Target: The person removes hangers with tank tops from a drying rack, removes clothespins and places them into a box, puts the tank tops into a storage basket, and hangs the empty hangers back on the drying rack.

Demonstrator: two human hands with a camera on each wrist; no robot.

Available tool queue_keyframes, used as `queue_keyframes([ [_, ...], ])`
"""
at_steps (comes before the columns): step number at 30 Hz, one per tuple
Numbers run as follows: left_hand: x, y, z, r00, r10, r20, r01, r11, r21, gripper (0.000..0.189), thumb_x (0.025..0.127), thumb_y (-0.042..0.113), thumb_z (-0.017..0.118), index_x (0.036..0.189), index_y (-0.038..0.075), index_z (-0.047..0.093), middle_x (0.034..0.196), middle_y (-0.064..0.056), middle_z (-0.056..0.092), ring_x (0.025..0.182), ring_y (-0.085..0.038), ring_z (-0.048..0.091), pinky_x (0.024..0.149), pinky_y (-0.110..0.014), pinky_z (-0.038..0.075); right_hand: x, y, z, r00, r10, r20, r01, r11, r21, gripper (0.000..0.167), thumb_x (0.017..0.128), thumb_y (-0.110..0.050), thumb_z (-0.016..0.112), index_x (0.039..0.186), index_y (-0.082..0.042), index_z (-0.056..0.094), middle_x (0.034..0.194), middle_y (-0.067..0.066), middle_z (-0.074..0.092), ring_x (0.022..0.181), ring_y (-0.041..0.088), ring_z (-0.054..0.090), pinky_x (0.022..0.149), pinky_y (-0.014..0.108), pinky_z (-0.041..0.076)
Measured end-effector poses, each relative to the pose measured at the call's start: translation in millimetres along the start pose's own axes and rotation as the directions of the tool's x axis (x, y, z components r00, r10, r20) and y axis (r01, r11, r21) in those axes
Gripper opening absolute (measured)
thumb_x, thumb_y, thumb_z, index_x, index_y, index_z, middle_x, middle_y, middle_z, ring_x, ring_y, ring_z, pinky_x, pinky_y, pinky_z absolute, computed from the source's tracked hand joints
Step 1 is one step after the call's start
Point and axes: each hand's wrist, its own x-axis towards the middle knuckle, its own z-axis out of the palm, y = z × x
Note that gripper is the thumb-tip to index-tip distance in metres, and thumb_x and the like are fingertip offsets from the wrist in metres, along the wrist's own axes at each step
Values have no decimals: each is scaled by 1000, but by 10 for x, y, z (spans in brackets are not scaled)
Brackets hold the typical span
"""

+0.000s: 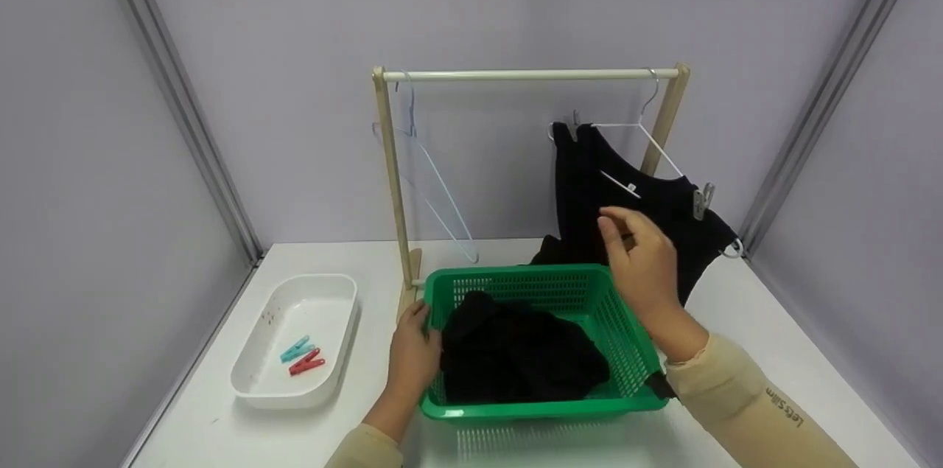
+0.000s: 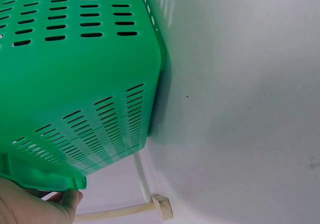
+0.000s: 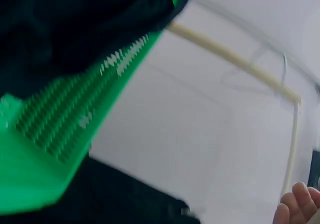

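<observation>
A plain, pale lilac-grey back wall point(image 1: 486, 4) stands behind the surface point(image 1: 803, 387), with a left wall point(image 1: 66, 129) and a right wall point(image 1: 877, 195) of much the same tone angling forward on either side. Where the walls join, a grooved grey metal post point(image 1: 179, 96) runs down the left corner and a matching strip point(image 1: 832, 88) down the right. The surface is white, with a tiny dark speck showing from the left wrist. The light is soft, casting blurred shadows across it.
</observation>
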Motion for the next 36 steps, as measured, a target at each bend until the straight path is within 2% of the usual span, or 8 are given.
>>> queue_keyframes([
  [5,-6,10,-4,1000,1,-4,-1,1000,-5,43,97,2,55,138,-12,50,150,-21,43,135,-38,46,109,-51,41,192,182,-260,990,24,-141,-32,998,-50,19,100,-13,61,107,-1,74,91,11,71,77,14,59,70,12,43],
  [8,-18,1,-4,1000,-2,-7,2,1000,-6,43,97,2,55,138,-13,50,151,-20,43,135,-39,46,108,-50,42,268,306,-382,979,40,-198,-61,993,-103,22,99,-12,58,107,2,73,92,17,69,82,24,58,77,25,43],
  [12,-24,-17,2,1000,3,-13,-3,1000,-8,43,97,3,55,137,-13,50,151,-22,43,135,-40,46,107,-50,43,319,467,-501,971,83,-225,-127,974,-189,23,96,-8,58,109,6,71,101,23,66,97,39,53,86,46,39],
  [15,-19,-25,5,1000,10,-18,-10,1000,-14,43,97,2,55,137,-13,50,150,-23,44,135,-40,46,107,-51,42,324,544,-564,965,138,-222,-190,954,-232,25,94,-7,59,112,6,69,109,24,64,106,43,49,92,50,36],
  [20,-11,-28,7,1000,10,-19,-10,1000,-13,43,97,2,56,137,-13,50,150,-22,44,135,-40,45,108,-51,42,302,594,-618,948,234,-215,-286,924,-253,31,93,-9,60,120,4,66,120,23,61,114,43,44,95,50,34],
  [24,-10,-23,10,1000,5,-24,-6,1000,-19,43,97,2,56,137,-12,51,150,-21,44,136,-40,45,109,-51,41,267,605,-645,938,298,-177,-340,888,-309,39,95,-14,59,129,3,61,128,24,57,120,45,42,99,52,33],
  [30,-10,-11,8,1000,2,-18,-3,1000,-17,44,97,3,56,138,-12,50,151,-20,44,136,-39,45,108,-51,42,172,629,-663,932,348,-102,-356,829,-431,45,100,-17,52,138,6,51,135,31,48,125,51,37,100,62,31],
  [36,-12,0,-5,1000,-6,-13,6,1000,-8,44,97,5,56,138,-11,51,151,-19,44,136,-38,45,109,-51,41,99,664,-614,931,359,-67,-347,809,-474,44,103,-15,45,140,9,47,135,34,45,124,53,35,98,65,31],
])
